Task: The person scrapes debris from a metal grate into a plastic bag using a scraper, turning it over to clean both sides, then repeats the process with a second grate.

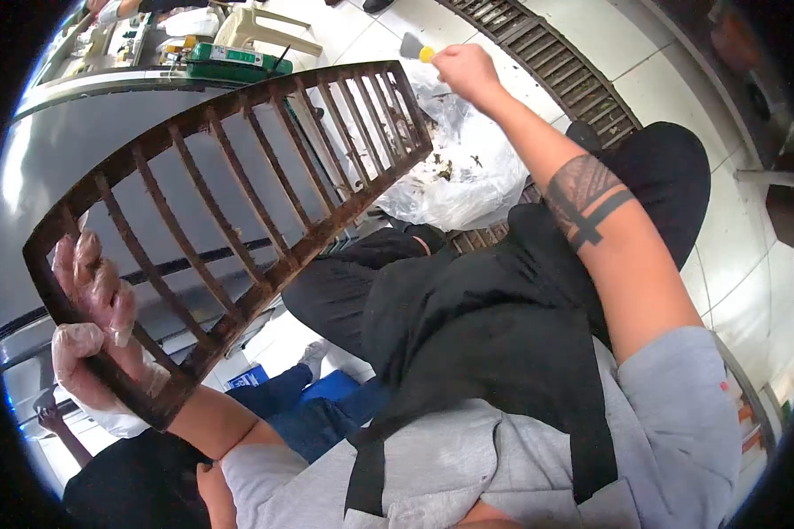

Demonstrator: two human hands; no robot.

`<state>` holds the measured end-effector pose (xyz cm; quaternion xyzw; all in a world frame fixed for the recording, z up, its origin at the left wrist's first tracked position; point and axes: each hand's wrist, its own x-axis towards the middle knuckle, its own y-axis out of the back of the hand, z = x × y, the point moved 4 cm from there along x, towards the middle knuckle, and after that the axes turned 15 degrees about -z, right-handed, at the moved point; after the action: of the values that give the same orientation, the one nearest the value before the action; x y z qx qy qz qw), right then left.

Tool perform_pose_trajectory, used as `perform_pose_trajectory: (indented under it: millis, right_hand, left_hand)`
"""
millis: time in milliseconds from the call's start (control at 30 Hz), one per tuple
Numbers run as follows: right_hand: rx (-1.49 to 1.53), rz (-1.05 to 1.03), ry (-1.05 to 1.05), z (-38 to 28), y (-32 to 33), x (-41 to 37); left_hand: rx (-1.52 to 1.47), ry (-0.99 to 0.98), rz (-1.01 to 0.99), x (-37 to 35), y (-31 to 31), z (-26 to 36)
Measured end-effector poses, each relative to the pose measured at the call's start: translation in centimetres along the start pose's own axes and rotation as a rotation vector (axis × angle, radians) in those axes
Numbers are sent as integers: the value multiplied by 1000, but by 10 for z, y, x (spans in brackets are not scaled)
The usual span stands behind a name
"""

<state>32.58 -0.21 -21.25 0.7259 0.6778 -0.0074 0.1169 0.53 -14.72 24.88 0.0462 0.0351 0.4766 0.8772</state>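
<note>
**Rusty grate held at both ends**

The grate (238,203) is a long metal frame with a row of parallel bars, brown with rust all over and darkest along its edges. It slants across the view from 8 o'clock up to 12 o'clock, held tilted in the air above the person's lap.

The left hand (93,326), in a clear plastic glove, is closed round the frame at the grate's low end, at 8 o'clock, with the fingers wrapped over the edge bar.

The right hand (465,72), bare, is closed on a scraper (417,48) with a yellow handle and a grey blade. It sits at 12 o'clock, just beside the grate's far corner. I cannot tell whether the blade touches the metal. The forearm behind it bears a dark banded tattoo (587,198).

Below the far end of the grate lies a crumpled clear bag (468,176) with dark scraps on it. It rests on the tiled floor, by a floor drain (547,66) that runs toward 1 o'clock.

A black apron (503,335) covers the person's grey shirt.

A steel worktop (88,132) lies behind the grate at 10 o'clock. At 11 o'clock a green box (229,60) carries a white label, its print too small to read. A beige stool (269,31) is beside it.
</note>
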Motion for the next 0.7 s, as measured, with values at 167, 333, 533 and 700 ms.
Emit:
perform_pose_trajectory:
  millis: [167,333,533,700]
  right_hand:
    - [131,39,-5,-8,-33,-9]
    - [132,156,75,-33,-51,-19]
    - [38,235,59,-48,-55,-34]
    - [135,134,4,-13,-61,-20]
  left_hand:
    - [-39,-11,20,0,-6,4]
    - [-130,-44,-88,-8,-4,16]
    - [-101,-55,143,-12,-8,27]
    - [-62,-16,130,-12,-4,27]
